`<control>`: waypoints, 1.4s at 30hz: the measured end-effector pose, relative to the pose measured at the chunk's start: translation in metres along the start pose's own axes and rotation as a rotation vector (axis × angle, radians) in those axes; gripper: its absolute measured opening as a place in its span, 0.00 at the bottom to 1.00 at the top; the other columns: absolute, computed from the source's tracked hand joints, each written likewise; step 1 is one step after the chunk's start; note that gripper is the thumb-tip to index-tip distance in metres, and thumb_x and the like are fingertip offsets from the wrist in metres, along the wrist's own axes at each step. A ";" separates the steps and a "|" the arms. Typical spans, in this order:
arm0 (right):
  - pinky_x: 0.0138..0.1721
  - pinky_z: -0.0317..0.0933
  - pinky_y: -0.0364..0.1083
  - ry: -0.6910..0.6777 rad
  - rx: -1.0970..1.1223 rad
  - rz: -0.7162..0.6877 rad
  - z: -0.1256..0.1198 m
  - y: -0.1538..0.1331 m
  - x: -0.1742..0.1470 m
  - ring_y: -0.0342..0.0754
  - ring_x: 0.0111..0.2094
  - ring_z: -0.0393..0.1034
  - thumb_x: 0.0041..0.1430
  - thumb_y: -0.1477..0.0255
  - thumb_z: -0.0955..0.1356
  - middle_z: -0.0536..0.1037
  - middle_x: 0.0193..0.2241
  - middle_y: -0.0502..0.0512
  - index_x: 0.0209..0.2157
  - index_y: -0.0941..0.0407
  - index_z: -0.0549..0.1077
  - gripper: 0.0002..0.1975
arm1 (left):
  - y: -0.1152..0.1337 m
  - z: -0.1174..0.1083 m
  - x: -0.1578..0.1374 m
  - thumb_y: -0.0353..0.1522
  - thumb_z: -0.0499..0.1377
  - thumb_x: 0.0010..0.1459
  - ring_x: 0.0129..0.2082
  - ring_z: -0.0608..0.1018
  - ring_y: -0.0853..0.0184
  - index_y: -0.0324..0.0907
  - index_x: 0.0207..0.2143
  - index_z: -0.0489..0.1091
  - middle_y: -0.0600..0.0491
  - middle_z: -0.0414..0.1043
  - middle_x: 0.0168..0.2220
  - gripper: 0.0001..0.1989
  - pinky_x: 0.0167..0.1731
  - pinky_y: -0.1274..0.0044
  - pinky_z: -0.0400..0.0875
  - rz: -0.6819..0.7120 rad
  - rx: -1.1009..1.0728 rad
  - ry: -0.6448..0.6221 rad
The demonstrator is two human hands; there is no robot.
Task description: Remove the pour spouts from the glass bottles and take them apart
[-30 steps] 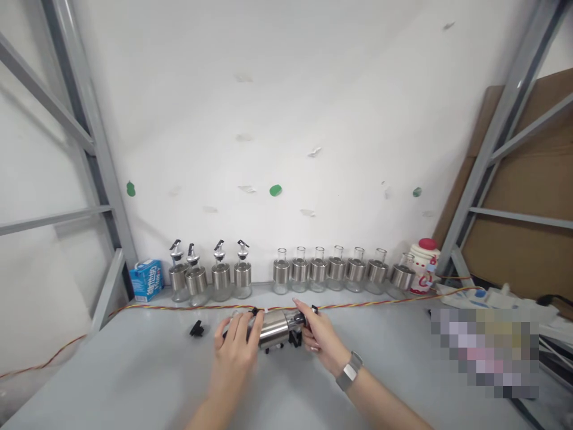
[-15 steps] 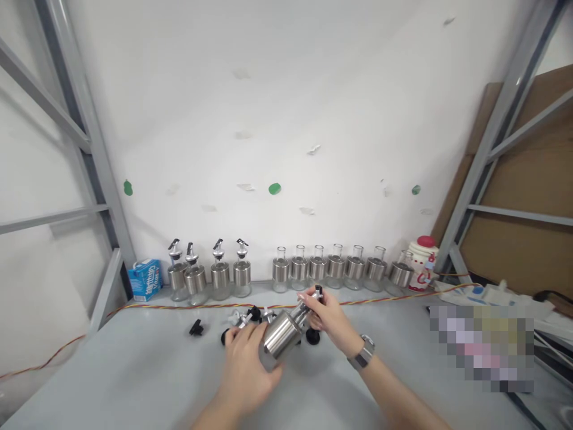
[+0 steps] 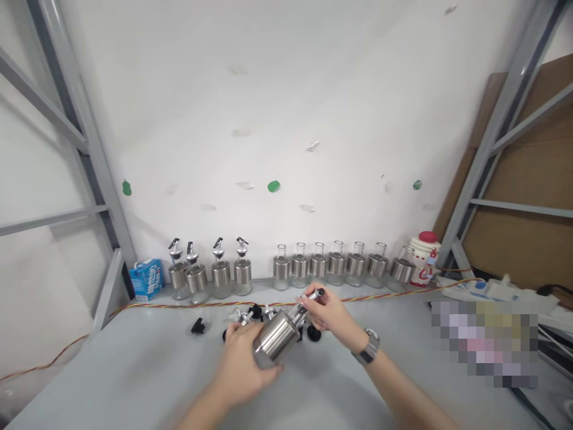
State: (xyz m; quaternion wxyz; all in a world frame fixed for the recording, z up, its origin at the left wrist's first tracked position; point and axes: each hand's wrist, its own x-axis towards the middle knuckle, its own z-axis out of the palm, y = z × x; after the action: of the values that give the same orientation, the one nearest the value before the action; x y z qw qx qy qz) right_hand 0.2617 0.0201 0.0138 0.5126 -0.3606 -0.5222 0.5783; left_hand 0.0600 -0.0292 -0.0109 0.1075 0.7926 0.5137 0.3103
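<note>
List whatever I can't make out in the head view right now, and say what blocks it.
In the head view:
- Seating of the black-tipped top in the held bottle: the right hand covers the join.
- Count of loose spout parts: partly behind the left hand and held bottle.
- Contents of the pixelated patch: blurred out.
- Rest of the left forearm: cut off by the bottom edge.

Four spouted bottles [image 3: 221, 276], seven open bottles [image 3: 318, 267], one held bottle [image 3: 277, 335], one blue carton [image 3: 147, 279]
</note>
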 end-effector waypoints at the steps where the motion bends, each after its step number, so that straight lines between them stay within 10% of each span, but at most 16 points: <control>1: 0.10 0.37 0.35 -0.051 -0.005 -0.019 -0.002 -0.004 -0.002 0.33 0.09 0.40 0.40 0.63 0.72 0.53 0.08 0.35 0.25 0.54 0.59 0.18 | 0.002 -0.001 -0.001 0.40 0.62 0.37 0.37 0.71 0.59 0.43 0.38 0.68 0.52 0.71 0.34 0.23 0.38 0.70 0.63 -0.019 -0.058 -0.059; 8: 0.11 0.37 0.36 -0.026 0.024 0.037 0.001 -0.005 -0.003 0.34 0.10 0.41 0.44 0.64 0.70 0.53 0.08 0.36 0.31 0.56 0.64 0.15 | 0.001 0.004 -0.001 0.35 0.59 0.42 0.37 0.72 0.59 0.41 0.41 0.66 0.48 0.72 0.36 0.21 0.44 0.65 0.57 0.094 0.198 0.198; 16: 0.10 0.31 0.36 0.109 0.104 0.302 0.006 0.020 0.001 0.32 0.09 0.37 0.44 0.59 0.69 0.50 0.07 0.37 0.16 0.55 0.54 0.21 | -0.003 0.004 -0.001 0.23 0.54 0.42 0.39 0.71 0.60 0.41 0.44 0.65 0.48 0.71 0.37 0.23 0.47 0.65 0.52 0.127 0.485 0.328; 30: 0.11 0.35 0.36 -0.110 0.155 0.057 -0.005 0.001 -0.004 0.33 0.09 0.40 0.43 0.64 0.70 0.54 0.07 0.37 0.24 0.55 0.61 0.14 | 0.015 -0.011 -0.005 0.40 0.61 0.41 0.35 0.72 0.62 0.39 0.38 0.68 0.52 0.72 0.33 0.22 0.34 0.73 0.66 -0.293 -0.545 -0.347; 42: 0.09 0.34 0.37 0.112 0.045 0.200 0.012 0.015 0.001 0.33 0.08 0.39 0.43 0.58 0.69 0.52 0.06 0.37 0.17 0.55 0.57 0.20 | -0.002 0.004 0.001 0.31 0.58 0.43 0.37 0.71 0.58 0.39 0.43 0.65 0.47 0.70 0.35 0.21 0.46 0.62 0.53 0.098 0.347 0.249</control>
State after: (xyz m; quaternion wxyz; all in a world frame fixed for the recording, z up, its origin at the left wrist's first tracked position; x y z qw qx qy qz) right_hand 0.2471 0.0188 0.0020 0.4886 -0.4310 -0.4411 0.6172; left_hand 0.0609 -0.0268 -0.0148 -0.1100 0.7789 0.5295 0.3175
